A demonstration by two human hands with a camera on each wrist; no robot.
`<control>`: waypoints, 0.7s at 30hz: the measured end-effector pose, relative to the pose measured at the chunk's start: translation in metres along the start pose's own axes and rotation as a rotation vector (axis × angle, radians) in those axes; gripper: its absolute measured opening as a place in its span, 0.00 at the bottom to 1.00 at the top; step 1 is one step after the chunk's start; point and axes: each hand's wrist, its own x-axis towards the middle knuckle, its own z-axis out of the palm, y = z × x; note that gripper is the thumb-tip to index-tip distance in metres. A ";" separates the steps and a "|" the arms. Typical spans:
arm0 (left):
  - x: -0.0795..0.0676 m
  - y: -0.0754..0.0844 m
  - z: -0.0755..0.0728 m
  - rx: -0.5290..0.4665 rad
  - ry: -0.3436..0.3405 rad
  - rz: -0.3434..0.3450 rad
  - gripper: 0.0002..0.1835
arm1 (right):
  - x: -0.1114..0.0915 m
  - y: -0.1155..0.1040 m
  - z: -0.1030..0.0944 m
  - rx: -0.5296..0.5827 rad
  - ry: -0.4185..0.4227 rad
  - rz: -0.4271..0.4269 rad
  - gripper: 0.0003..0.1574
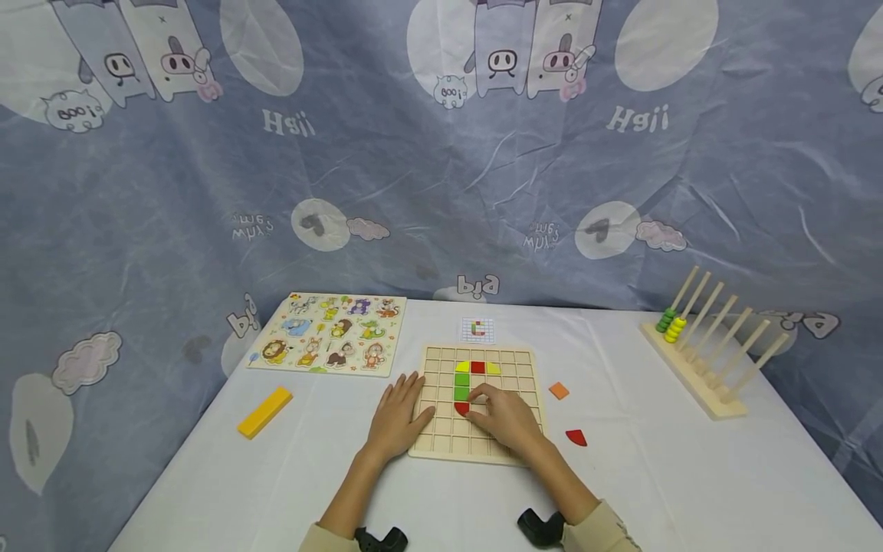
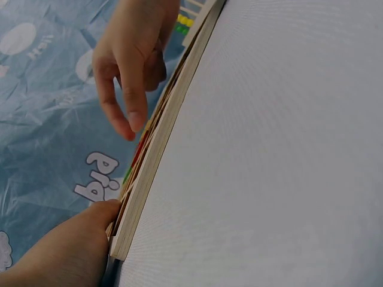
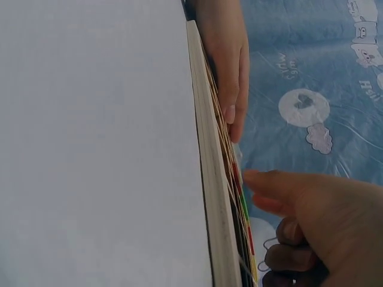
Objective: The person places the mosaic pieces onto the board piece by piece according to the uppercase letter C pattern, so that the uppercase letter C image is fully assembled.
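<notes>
A wooden grid board (image 1: 441, 443) lies on the white table. Across its upper part run a yellow quarter piece (image 1: 462, 368), a red square (image 1: 477, 367) and another yellow quarter piece (image 1: 493, 369). Two green squares (image 1: 461, 386) go down from the left one, with a red quarter-circle piece (image 1: 461, 409) below them. My left hand (image 1: 395, 418) rests along the board's left edge, thumb on top. My right hand (image 1: 509, 420) is over the board, thumb and index fingertip apart beside the lower red piece; whether they touch it I cannot tell.
Right of the board lie an orange square (image 1: 559, 391) and a red quarter-circle piece (image 1: 576, 438). A pattern card (image 1: 477, 330) is behind it. An animal puzzle (image 1: 331, 330) and a yellow block (image 1: 265, 412) lie left; a peg rack with beads (image 1: 697, 376) stands far right.
</notes>
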 end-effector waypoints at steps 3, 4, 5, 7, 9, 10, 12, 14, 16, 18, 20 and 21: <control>0.000 -0.001 0.001 0.005 -0.006 -0.001 0.33 | 0.001 0.005 -0.007 0.035 0.019 0.044 0.15; 0.000 -0.001 0.001 0.008 -0.008 -0.003 0.34 | 0.001 0.008 -0.010 0.041 0.026 0.057 0.15; 0.000 -0.001 0.001 0.011 -0.010 -0.004 0.33 | 0.002 0.011 -0.014 0.048 0.031 0.072 0.14; 0.001 -0.001 0.001 0.011 -0.009 -0.004 0.33 | 0.003 0.018 -0.022 0.056 0.041 0.093 0.14; 0.001 -0.001 0.001 0.012 -0.005 0.001 0.33 | 0.003 0.026 -0.031 0.063 0.059 0.109 0.14; 0.001 -0.001 0.001 0.011 -0.003 0.001 0.33 | 0.003 0.030 -0.036 0.061 0.068 0.119 0.14; 0.001 0.000 0.000 0.011 -0.001 0.003 0.33 | 0.002 0.040 -0.045 0.052 0.094 0.137 0.15; 0.001 0.000 0.000 0.009 -0.001 0.004 0.34 | 0.001 0.050 -0.054 0.033 0.125 0.153 0.16; 0.001 0.000 0.000 0.006 -0.006 0.001 0.34 | -0.002 0.061 -0.063 0.021 0.152 0.175 0.16; 0.000 0.000 0.000 0.006 -0.010 -0.002 0.34 | -0.005 0.072 -0.070 0.004 0.165 0.192 0.17; 0.000 -0.001 -0.001 0.007 -0.010 -0.001 0.34 | -0.008 0.082 -0.076 -0.010 0.151 0.218 0.18; 0.000 -0.001 -0.001 0.007 -0.009 -0.001 0.34 | -0.009 0.086 -0.078 -0.018 0.138 0.234 0.19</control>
